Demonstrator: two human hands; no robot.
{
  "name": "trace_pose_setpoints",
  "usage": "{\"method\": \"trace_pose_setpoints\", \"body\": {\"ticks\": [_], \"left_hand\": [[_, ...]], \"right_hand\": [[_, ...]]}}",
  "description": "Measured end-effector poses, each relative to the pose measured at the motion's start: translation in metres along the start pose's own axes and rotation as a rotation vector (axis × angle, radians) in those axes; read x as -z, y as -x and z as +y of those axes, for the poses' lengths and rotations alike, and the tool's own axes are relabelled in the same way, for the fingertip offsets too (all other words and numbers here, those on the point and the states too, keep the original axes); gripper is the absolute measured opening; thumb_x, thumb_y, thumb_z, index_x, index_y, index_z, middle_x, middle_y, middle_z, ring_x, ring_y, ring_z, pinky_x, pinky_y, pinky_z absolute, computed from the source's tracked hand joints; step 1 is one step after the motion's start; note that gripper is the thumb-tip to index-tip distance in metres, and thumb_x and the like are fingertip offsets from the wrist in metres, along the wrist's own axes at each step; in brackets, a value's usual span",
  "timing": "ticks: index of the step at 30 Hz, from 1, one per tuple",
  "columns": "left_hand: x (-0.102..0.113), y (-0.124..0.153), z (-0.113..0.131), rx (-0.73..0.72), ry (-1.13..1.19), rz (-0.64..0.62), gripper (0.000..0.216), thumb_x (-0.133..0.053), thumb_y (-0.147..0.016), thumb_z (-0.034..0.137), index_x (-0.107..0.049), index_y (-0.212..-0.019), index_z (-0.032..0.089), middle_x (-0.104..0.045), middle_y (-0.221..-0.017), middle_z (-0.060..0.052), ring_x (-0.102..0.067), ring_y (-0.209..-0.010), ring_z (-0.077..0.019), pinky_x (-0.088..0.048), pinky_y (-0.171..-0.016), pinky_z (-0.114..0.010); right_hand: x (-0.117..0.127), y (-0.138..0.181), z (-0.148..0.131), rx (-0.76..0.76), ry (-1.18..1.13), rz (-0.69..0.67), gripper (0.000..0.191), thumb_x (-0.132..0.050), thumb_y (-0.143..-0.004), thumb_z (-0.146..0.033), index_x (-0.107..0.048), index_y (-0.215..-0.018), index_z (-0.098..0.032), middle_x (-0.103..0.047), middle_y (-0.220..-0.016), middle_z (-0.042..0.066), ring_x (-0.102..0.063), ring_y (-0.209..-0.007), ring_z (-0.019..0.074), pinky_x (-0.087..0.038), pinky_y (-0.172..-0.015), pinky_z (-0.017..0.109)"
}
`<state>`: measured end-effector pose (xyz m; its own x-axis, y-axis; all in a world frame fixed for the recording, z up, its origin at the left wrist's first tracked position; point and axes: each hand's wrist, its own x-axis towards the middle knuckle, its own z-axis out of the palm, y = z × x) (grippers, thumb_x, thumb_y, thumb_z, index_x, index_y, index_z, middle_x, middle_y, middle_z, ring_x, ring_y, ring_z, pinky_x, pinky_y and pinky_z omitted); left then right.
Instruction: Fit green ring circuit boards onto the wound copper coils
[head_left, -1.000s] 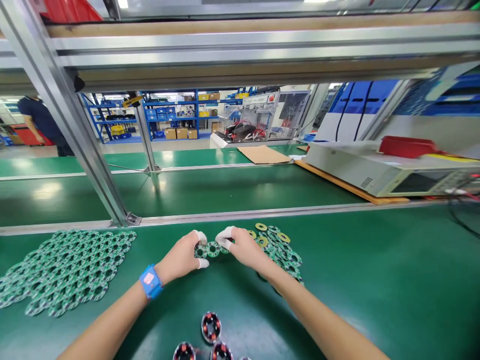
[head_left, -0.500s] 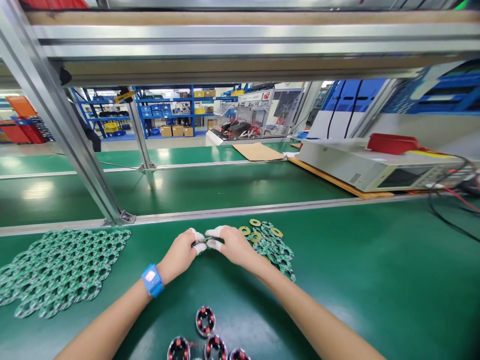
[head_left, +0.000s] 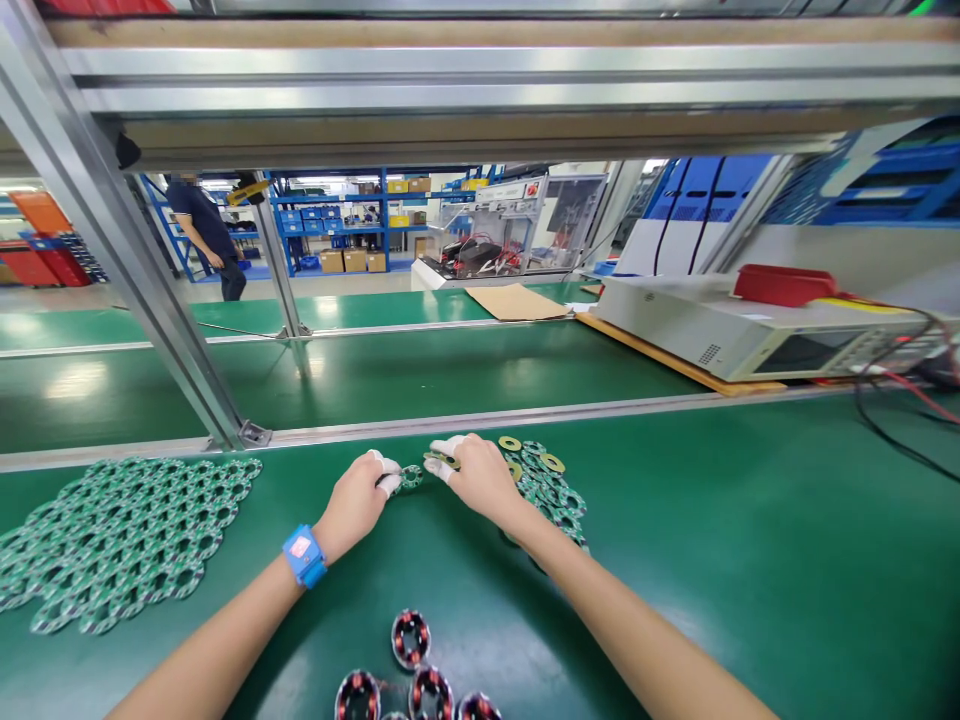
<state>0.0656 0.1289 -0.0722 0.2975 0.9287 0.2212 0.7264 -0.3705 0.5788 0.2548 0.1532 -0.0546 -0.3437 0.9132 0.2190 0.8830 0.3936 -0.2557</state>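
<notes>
My left hand (head_left: pixel 358 497), with white finger cots and a blue wrist strap (head_left: pixel 304 556), pinches a green ring-shaped circuit board (head_left: pixel 412 477) by its left edge. Just to the right, my right hand (head_left: pixel 481 482), also in finger cots, grips a flat yellow ring (head_left: pixel 451 462) between thumb and fingers. The two hands are a short gap apart above the green bench. Beside and partly behind the right hand lies a loose pile of green ring boards (head_left: pixel 553 492), with a few yellow rings (head_left: pixel 510 443) among them.
Many green ring boards (head_left: pixel 127 540) lie in packed rows at the left. Several copper-wound ring cores (head_left: pixel 411 640) sit at the near edge. A metal post (head_left: pixel 154 270) rises at left; a grey instrument (head_left: pixel 720 330) stands right. Another person (head_left: pixel 202 230) is in the background.
My hands have moved apart; the right one shifted right and slightly up with the yellow ring. The green ring board now shows at my left fingertips. A person has come into view behind.
</notes>
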Motion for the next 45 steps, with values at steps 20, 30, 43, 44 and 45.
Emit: {"method": "trace_pose_setpoints", "body": {"ticks": [20,30,43,44,45], "left_hand": [[0.000,-0.002,0.007,-0.031,0.115,-0.010,0.019,-0.045,-0.081,0.011,-0.062,-0.088,0.016,-0.060,-0.085,-0.004,-0.054,-0.081,-0.0158,-0.043,-0.077,-0.027],[-0.010,-0.001,0.003,0.078,0.099,-0.008,0.013,-0.051,-0.077,0.010,-0.064,-0.076,0.014,-0.059,-0.079,-0.005,-0.054,-0.076,-0.0167,-0.044,-0.074,-0.027],[0.043,-0.003,0.001,-0.003,0.255,-0.246,0.018,-0.058,-0.073,0.012,-0.065,-0.090,0.013,-0.064,-0.090,-0.004,-0.059,-0.080,-0.0147,-0.047,-0.075,-0.023],[0.058,0.002,-0.002,-0.009,0.254,-0.271,0.016,-0.057,-0.072,0.010,-0.066,-0.084,0.013,-0.064,-0.086,-0.003,-0.059,-0.077,-0.0141,-0.046,-0.073,-0.022],[0.071,0.010,-0.003,-0.013,0.249,-0.305,0.015,-0.057,-0.070,0.007,-0.066,-0.080,0.014,-0.064,-0.081,-0.002,-0.058,-0.073,-0.0134,-0.046,-0.069,-0.022]], "right_hand": [[0.006,0.001,-0.004,0.020,-0.023,-0.019,0.021,-0.057,-0.084,-0.031,-0.070,-0.098,-0.024,-0.068,-0.091,0.005,-0.057,-0.087,0.0201,-0.038,-0.068,0.025],[-0.014,0.006,-0.020,0.014,-0.038,-0.018,0.023,-0.050,-0.079,-0.017,-0.073,-0.080,-0.020,-0.068,-0.079,0.007,-0.059,-0.079,0.0215,-0.039,-0.065,0.027],[0.039,-0.003,0.013,-0.194,0.261,-0.269,0.031,-0.047,-0.084,-0.033,-0.065,-0.108,-0.024,-0.069,-0.091,0.012,-0.063,-0.084,0.0305,-0.039,-0.058,0.031],[0.040,0.000,0.008,-0.149,0.242,-0.298,0.029,-0.048,-0.084,-0.033,-0.067,-0.104,-0.025,-0.070,-0.090,0.010,-0.063,-0.084,0.0300,-0.039,-0.059,0.031],[0.042,0.003,0.003,-0.099,0.218,-0.335,0.025,-0.050,-0.083,-0.032,-0.069,-0.097,-0.026,-0.070,-0.088,0.009,-0.063,-0.083,0.0293,-0.038,-0.059,0.030]]}}
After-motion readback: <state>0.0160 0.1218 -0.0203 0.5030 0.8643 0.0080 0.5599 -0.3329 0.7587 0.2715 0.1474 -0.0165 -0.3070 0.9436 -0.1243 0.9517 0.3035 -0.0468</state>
